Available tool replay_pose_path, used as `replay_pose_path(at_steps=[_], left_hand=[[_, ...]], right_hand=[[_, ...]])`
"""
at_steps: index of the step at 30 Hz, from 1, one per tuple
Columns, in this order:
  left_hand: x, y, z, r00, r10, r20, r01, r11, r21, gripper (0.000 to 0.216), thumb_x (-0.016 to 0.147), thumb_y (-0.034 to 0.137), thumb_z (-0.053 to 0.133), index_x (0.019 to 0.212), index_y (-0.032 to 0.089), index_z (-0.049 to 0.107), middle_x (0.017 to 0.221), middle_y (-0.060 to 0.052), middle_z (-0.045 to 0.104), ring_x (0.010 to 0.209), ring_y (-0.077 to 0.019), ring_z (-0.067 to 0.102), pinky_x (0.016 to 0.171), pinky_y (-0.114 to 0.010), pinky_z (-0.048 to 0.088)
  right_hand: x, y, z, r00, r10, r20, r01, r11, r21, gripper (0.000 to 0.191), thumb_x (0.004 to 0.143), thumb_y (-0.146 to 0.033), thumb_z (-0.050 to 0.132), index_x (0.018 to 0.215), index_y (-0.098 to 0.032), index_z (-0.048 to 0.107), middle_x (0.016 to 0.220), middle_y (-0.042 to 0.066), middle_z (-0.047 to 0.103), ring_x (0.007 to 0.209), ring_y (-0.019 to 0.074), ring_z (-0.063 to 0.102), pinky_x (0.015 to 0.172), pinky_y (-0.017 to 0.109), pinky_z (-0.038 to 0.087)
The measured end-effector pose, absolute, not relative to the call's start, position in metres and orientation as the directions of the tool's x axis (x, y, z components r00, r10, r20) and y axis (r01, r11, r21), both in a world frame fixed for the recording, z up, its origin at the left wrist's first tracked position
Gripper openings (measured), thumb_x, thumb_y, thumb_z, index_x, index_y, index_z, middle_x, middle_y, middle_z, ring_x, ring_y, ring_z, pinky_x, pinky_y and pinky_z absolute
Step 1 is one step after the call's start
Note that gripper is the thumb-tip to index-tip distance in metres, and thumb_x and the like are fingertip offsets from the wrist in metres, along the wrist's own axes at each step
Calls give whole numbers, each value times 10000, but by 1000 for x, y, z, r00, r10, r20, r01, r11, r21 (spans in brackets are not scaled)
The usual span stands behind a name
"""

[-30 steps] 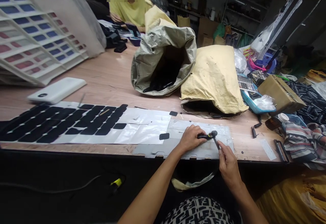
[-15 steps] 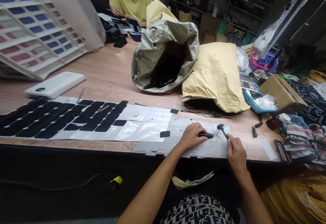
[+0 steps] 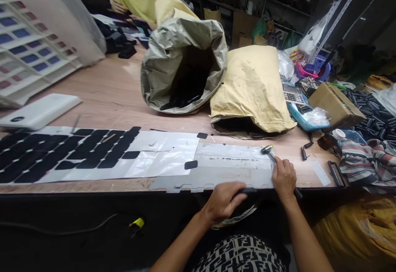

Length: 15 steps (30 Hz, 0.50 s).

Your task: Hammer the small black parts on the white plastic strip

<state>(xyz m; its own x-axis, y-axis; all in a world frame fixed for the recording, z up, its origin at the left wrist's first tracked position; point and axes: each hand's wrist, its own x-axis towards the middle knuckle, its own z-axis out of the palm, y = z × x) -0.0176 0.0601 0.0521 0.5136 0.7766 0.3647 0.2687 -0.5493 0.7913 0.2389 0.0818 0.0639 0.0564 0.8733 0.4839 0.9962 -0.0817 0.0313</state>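
Your hands are apart, each clamped on something. Your left hand grips a black part at the table's front edge; its near end hides in your fingers. Your right hand grips the hammer, head over the grey sheet's far right corner. White sheet with black pads lies left; two sacks sit behind.

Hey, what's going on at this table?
Someone's right hand grips a hammer, its head above or on the grey board. The left hand holds a dark rod by the board's near edge. Black pieces lie on a white sheet.
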Motion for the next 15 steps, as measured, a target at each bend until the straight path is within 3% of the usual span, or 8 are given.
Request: replay_pose_path(at_steps=[3,6,9,12,15], left_hand=[[-26,22,28,592,765,253,339,-522,782,299,998,391,402,1056,206,629,869,-42,699,755,-161,650,734,-261,471],[-33,10,-2,530,843,-93,600,-296,743,345,1011,422,355,1096,221,623,914,-50,711,836,-192,678,763,-278,472],[-36,14,-25,416,819,-395,807,-132,576,357,1002,390,348,1042,214,656,912,-79,719,923,-246,688,810,-320,472],[-32,19,-23,421,765,-487,845,-136,517,304,968,340,408,1048,212,672,994,-99,716,996,-267,672,854,-339,463],[-26,26,14,560,705,-436,749,-206,629,304,915,333,514,1161,228,660,1101,-94,701,1032,-270,657,862,-337,460]], right_hand=[[240,82,62,69,870,488,996,-88,17,313,955,-208,448,1209,-219,630,894,48,586,832,191,474,722,299,342],[239,82,61,70,869,490,996,-87,13,310,953,-209,449,1200,-219,636,900,53,586,834,196,471,726,302,344],[238,82,63,64,867,493,997,-81,12,311,949,-201,450,1198,-215,636,900,56,588,833,198,470,723,304,346],[237,81,63,61,865,497,997,-75,8,318,948,-194,441,1203,-213,630,891,58,583,823,198,466,718,305,346],[237,81,63,60,863,503,997,-76,12,317,952,-200,437,1203,-210,629,881,59,579,818,199,465,714,305,346]])
